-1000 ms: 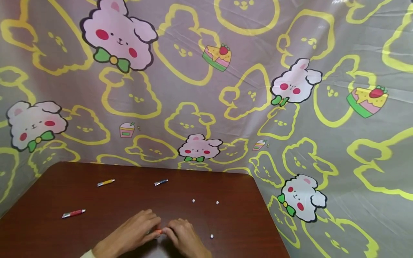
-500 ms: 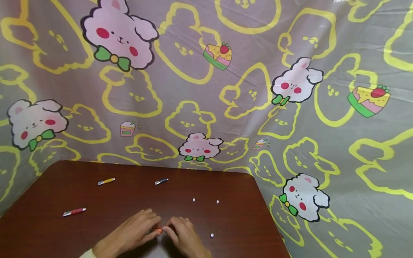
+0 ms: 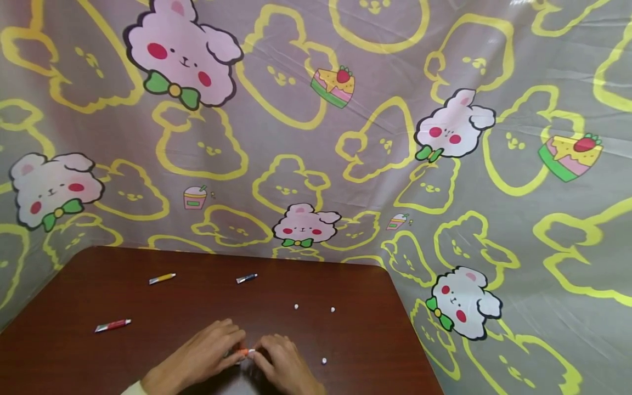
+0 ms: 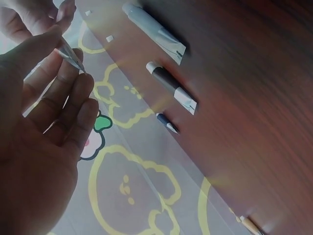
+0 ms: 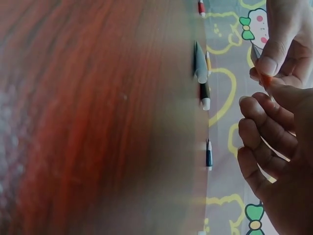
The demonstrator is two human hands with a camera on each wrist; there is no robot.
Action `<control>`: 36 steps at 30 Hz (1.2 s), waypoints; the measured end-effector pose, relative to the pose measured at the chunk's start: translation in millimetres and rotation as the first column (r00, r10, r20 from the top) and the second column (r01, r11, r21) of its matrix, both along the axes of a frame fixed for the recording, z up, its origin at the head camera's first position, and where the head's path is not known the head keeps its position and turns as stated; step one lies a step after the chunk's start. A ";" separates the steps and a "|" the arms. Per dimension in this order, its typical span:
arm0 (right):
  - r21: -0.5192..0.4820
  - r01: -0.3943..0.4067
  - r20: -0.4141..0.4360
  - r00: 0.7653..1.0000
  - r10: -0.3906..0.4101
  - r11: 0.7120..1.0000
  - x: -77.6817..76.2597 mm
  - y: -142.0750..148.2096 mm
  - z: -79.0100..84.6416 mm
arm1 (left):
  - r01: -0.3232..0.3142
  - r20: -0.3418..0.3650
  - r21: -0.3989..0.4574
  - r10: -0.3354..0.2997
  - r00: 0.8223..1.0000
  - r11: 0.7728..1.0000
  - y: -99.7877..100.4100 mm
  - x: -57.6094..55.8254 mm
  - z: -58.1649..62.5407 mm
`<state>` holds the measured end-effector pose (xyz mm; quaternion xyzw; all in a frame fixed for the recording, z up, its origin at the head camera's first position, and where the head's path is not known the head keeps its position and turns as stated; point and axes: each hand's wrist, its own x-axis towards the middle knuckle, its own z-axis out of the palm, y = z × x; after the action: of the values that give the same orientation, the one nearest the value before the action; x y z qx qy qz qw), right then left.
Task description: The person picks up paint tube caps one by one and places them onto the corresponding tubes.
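Note:
In the head view my left hand (image 3: 212, 345) pinches a small orange paint tube (image 3: 243, 352) at the front of the table. My right hand (image 3: 283, 359) faces it, thumb and finger on the white cap (image 3: 251, 353) at the tube's end. The left wrist view shows the tube's silvery flat tail (image 4: 72, 58) sticking out past my left thumb. Seen from the right wrist, the orange body (image 5: 265, 80) lies between both hands' fingertips, while the other right fingers are loosely bent. Much of the tube is hidden by the fingers.
A red tube (image 3: 113, 326), a yellow tube (image 3: 162, 278) and a blue tube (image 3: 247, 278) lie on the brown table (image 3: 197, 307). Small white caps (image 3: 324, 361) are scattered to the right. A whitish tube (image 4: 154, 29) and a dark tube (image 4: 171, 85) appear in the left wrist view.
My right hand has shifted slightly right, away from the left hand. More of the white cap shows between the hands now. The left hand stays almost still.

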<state>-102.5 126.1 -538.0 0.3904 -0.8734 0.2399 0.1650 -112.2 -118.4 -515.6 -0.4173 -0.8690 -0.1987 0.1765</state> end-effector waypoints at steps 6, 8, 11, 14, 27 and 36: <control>0.001 -0.010 0.033 0.999 0.010 1.000 -1.2 -0.7 -0.8 | 0.008 -0.044 0.021 -0.007 0.999 1.000 0.9 0.4 -0.5; 0.000 -0.009 0.051 0.999 0.009 1.000 -1.5 -1.0 -1.3 | 0.008 -0.066 0.026 -0.006 0.998 1.000 1.3 0.5 -0.7; -0.009 0.003 0.071 0.998 -0.003 1.000 -0.6 -0.8 -2.1 | 0.006 -0.086 0.030 -0.004 0.996 1.000 1.3 0.4 -0.8; -0.035 0.000 0.092 0.996 0.003 0.999 0.0 -0.4 -2.0 | 0.000 -0.108 0.032 0.003 0.994 0.999 1.1 0.2 -0.8; -0.094 -0.041 -0.037 0.999 0.038 0.995 -3.2 -0.1 -3.1 | -0.006 -0.099 0.043 0.010 0.995 0.999 1.2 0.8 -1.2; -0.062 -0.013 0.033 0.999 0.015 0.998 0.1 -0.2 -0.9 | -0.014 -0.056 0.006 0.014 0.998 1.000 0.5 0.4 0.2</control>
<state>-102.4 125.9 -538.9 0.3871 -0.8654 0.2746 0.1607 -111.8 -117.9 -515.4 -0.4163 -0.8660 -0.1881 0.2035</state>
